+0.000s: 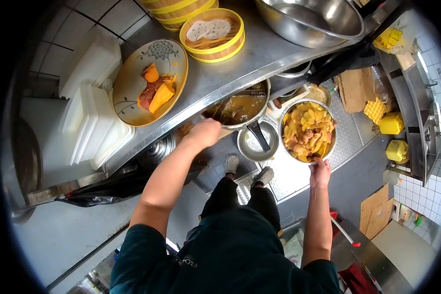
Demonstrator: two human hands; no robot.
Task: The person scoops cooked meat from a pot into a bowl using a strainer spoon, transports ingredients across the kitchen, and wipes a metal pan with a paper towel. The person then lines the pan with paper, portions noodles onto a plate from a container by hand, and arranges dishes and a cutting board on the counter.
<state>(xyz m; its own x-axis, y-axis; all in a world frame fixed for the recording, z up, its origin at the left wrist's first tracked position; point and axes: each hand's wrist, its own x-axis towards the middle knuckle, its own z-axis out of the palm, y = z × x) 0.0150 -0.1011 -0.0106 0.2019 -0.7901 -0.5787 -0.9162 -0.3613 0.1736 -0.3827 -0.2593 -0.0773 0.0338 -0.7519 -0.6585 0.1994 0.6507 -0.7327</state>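
Observation:
My right hand [320, 172] grips the near rim of a round metal bowl [334, 139]. Yellow slices and brown chunks of food [306, 128] fill this bowl. On the other side, my left hand [206, 131] is closed at the left edge of a metal pot [265, 105] of brown liquid; whatever is inside its fingers is hidden. A dark, thin-edged object [242, 93] lies partly in the liquid, its kind unclear. The pot's black handle [258, 136] points towards me, over a second metal bowl [274, 149] with a pale inside.
On the steel shelf [235, 73] are a patterned plate [125, 90] with orange and reddish pieces, bamboo steamers [213, 54] and a large metal basin [323, 39]. White plastic containers [83, 117] stack at left. Yellow jugs [391, 123] and cardboard [356, 90] stand right.

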